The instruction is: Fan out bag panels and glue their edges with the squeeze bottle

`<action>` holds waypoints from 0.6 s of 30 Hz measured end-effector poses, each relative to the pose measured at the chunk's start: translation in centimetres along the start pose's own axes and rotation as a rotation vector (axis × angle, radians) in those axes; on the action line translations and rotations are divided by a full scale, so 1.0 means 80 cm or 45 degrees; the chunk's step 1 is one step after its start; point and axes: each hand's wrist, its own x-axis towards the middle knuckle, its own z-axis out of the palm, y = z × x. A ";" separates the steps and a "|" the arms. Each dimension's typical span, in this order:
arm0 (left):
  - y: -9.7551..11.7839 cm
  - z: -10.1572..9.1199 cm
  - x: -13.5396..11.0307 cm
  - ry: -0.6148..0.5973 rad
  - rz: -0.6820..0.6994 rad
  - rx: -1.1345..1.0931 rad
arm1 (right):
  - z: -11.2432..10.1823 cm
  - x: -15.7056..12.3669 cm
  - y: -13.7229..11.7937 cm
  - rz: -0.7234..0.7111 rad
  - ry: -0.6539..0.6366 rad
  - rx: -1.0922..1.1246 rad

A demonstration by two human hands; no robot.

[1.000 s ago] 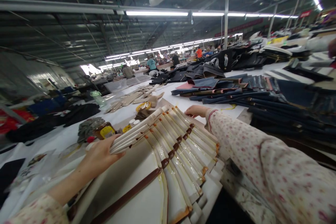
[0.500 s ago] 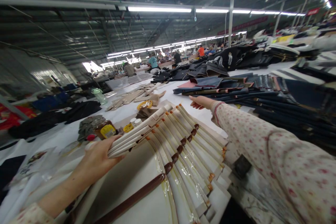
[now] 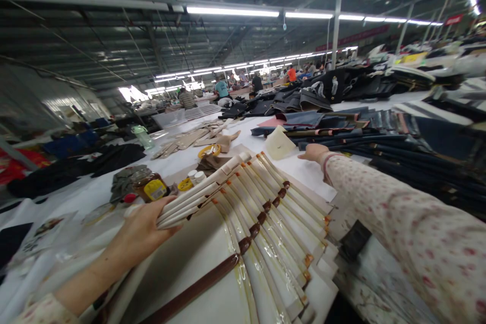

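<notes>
My left hand is closed round the left edge of a fanned stack of cream panels. Shiny, wet-looking yellowish bands run along the panels' overlapping edges, and each carries a dark brown strip. Past the stack's far right corner, my right hand is held out over the white table, its visible finger stretched left and the others mostly hidden. A small gap separates it from a pale yellow piece, which looks like a soft pad. Whether that piece rests on the table or is in the air, I cannot tell.
Dark blue folded garment pieces lie beyond my right hand. Left of the stack stand a jar with a yellow label, small white caps and a yellow tape roll. Beige cut pieces lie farther back. People work in the distance.
My right hand has moved to the right. The pale yellow piece now shows left of it, where it was not visible before. My left hand keeps its hold on the stack.
</notes>
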 end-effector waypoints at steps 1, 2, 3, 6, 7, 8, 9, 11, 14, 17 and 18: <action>0.001 -0.001 0.001 -0.015 -0.007 -0.001 | -0.007 -0.008 0.012 0.047 -0.006 0.014; 0.002 -0.001 0.001 -0.022 -0.010 -0.004 | -0.013 -0.018 0.021 0.100 -0.020 0.037; 0.003 -0.002 0.002 -0.027 -0.010 -0.005 | -0.016 -0.029 0.026 0.144 -0.045 0.075; 0.006 -0.005 0.002 -0.039 0.012 -0.013 | -0.011 -0.066 0.031 0.162 -0.201 0.285; 0.007 -0.005 0.001 -0.040 0.016 -0.012 | -0.004 -0.079 0.030 0.153 -0.266 0.373; 0.008 -0.006 0.001 -0.040 0.020 -0.011 | 0.004 -0.090 0.028 0.143 -0.329 0.460; 0.009 -0.007 0.000 -0.032 0.022 -0.009 | 0.013 -0.100 0.026 0.136 -0.383 0.540; 0.012 -0.009 -0.003 -0.018 0.011 -0.013 | 0.031 -0.116 0.023 0.138 -0.472 0.665; 0.018 -0.012 -0.006 -0.036 -0.008 -0.028 | 0.046 -0.129 0.021 0.218 -0.626 0.749; 0.024 -0.014 -0.005 -0.053 -0.046 -0.020 | 0.040 -0.142 0.026 0.369 -0.802 0.738; 0.025 -0.014 -0.004 -0.066 -0.055 -0.023 | 0.035 -0.148 0.029 0.412 -0.847 0.734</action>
